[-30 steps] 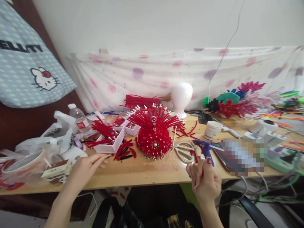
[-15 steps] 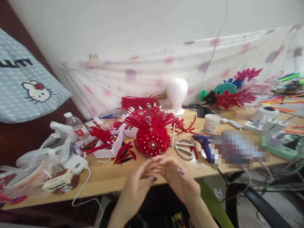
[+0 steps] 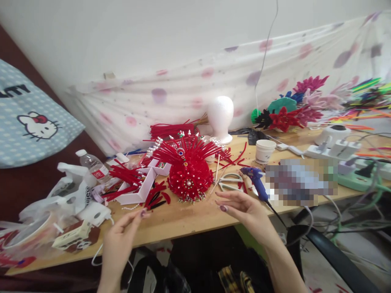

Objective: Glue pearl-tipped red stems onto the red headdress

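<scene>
A red headdress (image 3: pixel 195 185) with fanned stems, white bead tips and a pearl-studded flower front stands on the table. My left hand (image 3: pixel 117 236) hovers over the table's front edge, left of it. Its thumb and fingertips are pressed together; I cannot make out anything between them. To the right and in front of the headdress is my right hand (image 3: pixel 244 209), thumb and fingers apart, holding nothing. Scissors (image 3: pixel 230 181) and a blue glue gun (image 3: pixel 256 183) lie just beyond it. Red and black strips (image 3: pixel 157 197) lie beyond my left fingertips.
A white box (image 3: pixel 137 191) holds red stems. Behind are a foam head (image 3: pixel 220 118), a paper cup (image 3: pixel 264 151) and fabric flowers (image 3: pixel 287 114). A water bottle (image 3: pixel 94 167) and plastic bags (image 3: pixel 39 211) crowd the left; power strips (image 3: pixel 354 179) and cables are at right.
My hands, which were together in front of the headdress, have moved apart, the left one to the left and the right one to the right. The view has shifted slightly.
</scene>
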Motion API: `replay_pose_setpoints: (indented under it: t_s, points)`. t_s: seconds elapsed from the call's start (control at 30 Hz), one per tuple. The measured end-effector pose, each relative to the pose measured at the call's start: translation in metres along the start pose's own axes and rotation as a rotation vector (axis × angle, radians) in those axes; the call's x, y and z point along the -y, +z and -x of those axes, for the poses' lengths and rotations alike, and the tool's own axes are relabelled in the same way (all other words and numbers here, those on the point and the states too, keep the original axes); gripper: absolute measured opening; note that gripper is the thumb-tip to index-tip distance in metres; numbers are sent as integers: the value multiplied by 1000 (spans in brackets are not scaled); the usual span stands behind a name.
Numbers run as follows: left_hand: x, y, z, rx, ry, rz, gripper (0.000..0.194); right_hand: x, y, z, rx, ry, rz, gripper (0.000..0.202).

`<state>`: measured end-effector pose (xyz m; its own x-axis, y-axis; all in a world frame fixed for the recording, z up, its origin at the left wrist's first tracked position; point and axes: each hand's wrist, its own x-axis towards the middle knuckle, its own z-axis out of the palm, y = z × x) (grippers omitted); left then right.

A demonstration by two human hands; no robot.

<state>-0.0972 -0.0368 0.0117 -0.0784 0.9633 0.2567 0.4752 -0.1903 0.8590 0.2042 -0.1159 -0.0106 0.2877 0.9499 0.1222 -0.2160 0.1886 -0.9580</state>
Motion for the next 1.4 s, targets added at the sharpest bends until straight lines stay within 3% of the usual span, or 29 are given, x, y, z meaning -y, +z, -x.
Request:
replay_pose_setpoints:
  t_s: [0.07, 0.1, 0.17, 0.27, 0.33, 0.43, 0.53, 0.6, 0.67, 0.8, 0.9, 0.97, 1.03, 1.1, 1.13, 1.2, 1.27, 1.33, 1.4]
  points:
    - [0, -2, -1, -50, 87, 29, 21, 2, 0, 0, -28, 11, -30, 28]
    - [-3, 4, 2, -1, 121, 81, 20, 1, 3, 1, -16, 15, -68, 26]
    - [-17, 29, 12, 228, 75, 224, 18, -1, 15, 2, 31, 17, -142, 23]
    - [-44, 77, 31, 649, 2, 347, 46, -7, 32, 6, 132, 42, -168, 21]
    - [-57, 97, 38, 749, 24, 358, 40, -7, 35, 10, 215, 71, -149, 20]
    - [-60, 97, 38, 932, -2, 343, 36, -1, 28, 16, 369, 124, -132, 26]
    - [-47, 75, 30, 1068, -80, 331, 33, 6, 17, 18, 493, 181, -90, 28]
    - [-34, 57, 22, 986, -125, 291, 35, 9, 7, 18, 437, 162, -24, 24]
    - [-19, 38, 13, 785, -130, 239, 38, 9, -7, 18, 267, 107, 22, 22]
    - [6, -5, -3, 220, -14, 115, 31, 7, -37, 17, -112, -67, -88, 22]
    - [14, -34, -9, -164, -33, 15, 26, 7, -49, 13, -321, -234, -142, 27]
    - [15, -45, -11, -389, -52, -25, 23, 6, -49, 9, -395, -272, -93, 30]
    - [12, -42, -9, -463, -10, -56, 25, 5, -40, 7, -376, -268, -28, 28]
    - [6, -25, -3, -313, 108, -57, 37, 3, -22, 8, -237, -232, 31, 23]
    - [0, -11, 2, -137, 173, -36, 43, 2, -11, 10, -129, -203, 62, 21]
    - [-15, 21, 15, 241, 313, 24, 35, 0, 14, 16, 140, -124, 121, 23]
    - [-30, 51, 28, 536, 384, 69, 31, -2, 35, 22, 342, -58, 176, 32]
    - [-38, 69, 36, 669, 424, 68, 28, -3, 42, 24, 423, 12, 162, 40]
    - [-35, 71, 35, 671, 394, 61, 30, -3, 35, 22, 354, 43, 140, 43]
